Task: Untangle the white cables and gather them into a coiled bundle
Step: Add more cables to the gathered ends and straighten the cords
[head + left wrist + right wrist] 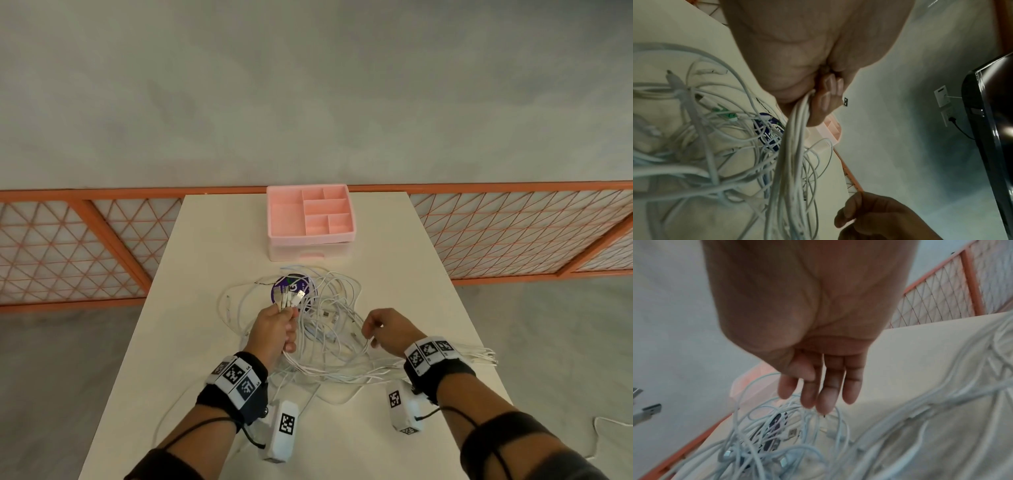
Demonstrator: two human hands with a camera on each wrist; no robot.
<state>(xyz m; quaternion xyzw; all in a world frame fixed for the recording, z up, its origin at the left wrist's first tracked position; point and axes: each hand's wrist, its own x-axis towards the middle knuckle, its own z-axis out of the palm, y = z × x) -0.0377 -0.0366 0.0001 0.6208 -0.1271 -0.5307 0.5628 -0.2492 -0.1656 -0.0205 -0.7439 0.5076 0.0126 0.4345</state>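
A person's left hand (pixel 274 329) grips a gathered bunch of white cables (pixel 329 342) above the middle of a white table (pixel 212 240), fingers curled round the strands, with several USB plugs (pixel 291 297) fanning out above the fist. The right hand (pixel 387 329) hovers over the right side of the tangle, fingers relaxed and pointing down at the loose loops; the right wrist view shows nothing held between them. Both wrists carry black bands with square black-and-white coded markers.

The rest of the cables sprawl in an unsorted heap across the table's centre, with some strands trailing towards its right edge and a loop running towards its near edge. Beneath the heap lies a round purple disc (pixel 293 289); its white lettering is crossed by cables and cannot be read in any view. A pink divided organiser (pixel 310 219) stands at the table's far edge, just beyond the cables.

The left wrist view is dim and blurred, its palm hiding most of the grip. Both forearms are cut off at the lower frame.
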